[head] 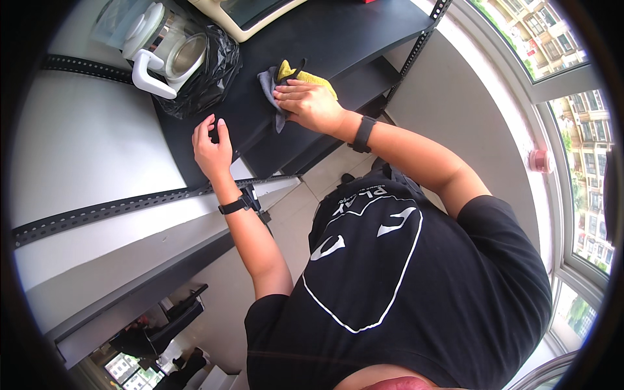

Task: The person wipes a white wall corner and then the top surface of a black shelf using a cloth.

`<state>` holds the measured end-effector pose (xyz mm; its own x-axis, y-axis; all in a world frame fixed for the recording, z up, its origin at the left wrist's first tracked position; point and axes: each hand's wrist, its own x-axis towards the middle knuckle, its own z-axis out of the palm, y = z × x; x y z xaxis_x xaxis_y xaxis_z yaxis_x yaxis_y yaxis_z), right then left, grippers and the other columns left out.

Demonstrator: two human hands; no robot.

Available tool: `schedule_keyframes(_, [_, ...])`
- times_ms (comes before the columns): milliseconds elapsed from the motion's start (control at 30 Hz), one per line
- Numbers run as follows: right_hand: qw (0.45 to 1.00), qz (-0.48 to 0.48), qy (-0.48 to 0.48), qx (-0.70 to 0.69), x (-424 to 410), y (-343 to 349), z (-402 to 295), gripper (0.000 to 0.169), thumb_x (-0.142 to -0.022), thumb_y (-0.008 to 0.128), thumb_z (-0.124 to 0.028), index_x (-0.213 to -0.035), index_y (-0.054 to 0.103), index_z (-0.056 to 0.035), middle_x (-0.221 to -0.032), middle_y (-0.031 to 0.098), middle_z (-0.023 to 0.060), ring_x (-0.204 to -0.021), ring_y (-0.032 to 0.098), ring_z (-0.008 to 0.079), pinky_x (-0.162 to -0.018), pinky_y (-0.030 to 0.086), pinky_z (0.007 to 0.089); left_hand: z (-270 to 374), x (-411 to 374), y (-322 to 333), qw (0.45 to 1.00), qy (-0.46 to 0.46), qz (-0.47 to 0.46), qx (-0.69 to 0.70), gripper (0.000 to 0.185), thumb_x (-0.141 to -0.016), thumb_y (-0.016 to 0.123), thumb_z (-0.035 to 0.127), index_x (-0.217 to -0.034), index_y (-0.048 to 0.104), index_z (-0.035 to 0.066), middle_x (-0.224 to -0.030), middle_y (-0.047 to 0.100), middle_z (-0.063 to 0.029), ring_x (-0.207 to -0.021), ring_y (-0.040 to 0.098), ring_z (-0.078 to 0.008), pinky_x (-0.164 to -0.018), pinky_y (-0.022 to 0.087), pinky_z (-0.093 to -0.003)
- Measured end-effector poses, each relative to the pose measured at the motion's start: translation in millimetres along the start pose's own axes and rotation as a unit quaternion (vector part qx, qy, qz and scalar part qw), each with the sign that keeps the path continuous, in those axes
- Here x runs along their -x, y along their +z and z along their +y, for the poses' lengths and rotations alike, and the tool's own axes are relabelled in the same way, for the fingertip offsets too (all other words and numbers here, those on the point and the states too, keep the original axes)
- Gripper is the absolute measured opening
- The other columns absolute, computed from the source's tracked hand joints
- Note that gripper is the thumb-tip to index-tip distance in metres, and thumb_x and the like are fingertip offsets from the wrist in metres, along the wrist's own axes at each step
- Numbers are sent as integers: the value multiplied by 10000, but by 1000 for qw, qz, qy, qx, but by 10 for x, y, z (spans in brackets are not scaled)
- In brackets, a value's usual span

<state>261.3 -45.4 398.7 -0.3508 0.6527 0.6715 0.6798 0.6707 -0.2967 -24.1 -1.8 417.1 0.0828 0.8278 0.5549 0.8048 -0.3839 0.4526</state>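
My right hand (pixel 312 105) presses down on a grey and yellow cleaning cloth (pixel 307 78), its fingers over the grey side. A black loop (pixel 297 69) sticks up from the cloth, which lies bunched on a black shelf board (pixel 263 46) near the front edge. Part of the cloth is hidden beneath the palm. To the left, my left hand (pixel 213 148) holds nothing; its fingers are loosely curled, with the thumb apart from them. It is over the shelf's left end, just below a black plastic bag (pixel 222 73). Both wrists wear black bands.
Beside the bag is a glass jug (pixel 168 41) with a white handle (pixel 146 78). A cream-framed appliance (pixel 248 31) stands at the back. Perforated metal posts (pixel 412 53) edge the rack. Lower shelves (pixel 365 78) sit beneath. A pink jar (pixel 540 161) stands on the windowsill at right.
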Motion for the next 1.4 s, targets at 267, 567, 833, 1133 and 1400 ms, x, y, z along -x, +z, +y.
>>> schedule_keyframes(267, [999,-36,-16,-19,-228,404,-376,461,-706,839,-143,-1130,756,18,-1273,738,138,-1276,659,294,-1165,474,437,-5,-18,5,1000,-18,-7,21,258,-955,732,264,-1141,760,88,-1054,747,-49,-962,691,-231,-798,533,-364])
schedule_keyframes(567, [996,-83,5,-25,-224,57,-128,381,-760,812,-151,-1121,773,-36,-1258,750,65,-1287,649,240,-1123,504,381,-56,-12,2,998,-31,-5,56,244,-957,732,242,-1139,759,82,-1082,758,-48,-965,703,-222,-793,537,-355])
schedule_keyframes(833, [994,-64,85,39,131,-611,387,334,-784,781,-96,-1117,786,-71,-1239,758,48,-1256,667,213,-1021,559,351,-59,12,-17,997,-31,-7,65,231,-948,740,225,-1134,764,92,-1050,751,-43,-965,699,-207,-805,541,-347])
schedule_keyframes(1133, [976,4,198,94,617,-1292,1211,406,-766,803,-22,-1166,787,-94,-1239,756,57,-1199,700,246,-988,582,355,-19,16,-50,999,-32,-25,33,219,-940,740,231,-1122,771,112,-1123,734,-37,-1000,679,-231,-891,549,-378])
schedule_keyframes(1400, [957,62,238,154,1018,-1718,1774,320,-838,752,-46,-1142,791,-138,-1230,759,25,-1121,730,231,-934,591,329,-35,11,-45,999,-20,-17,34,216,-943,739,228,-1117,772,105,-1084,738,-37,-981,682,-227,-863,548,-374])
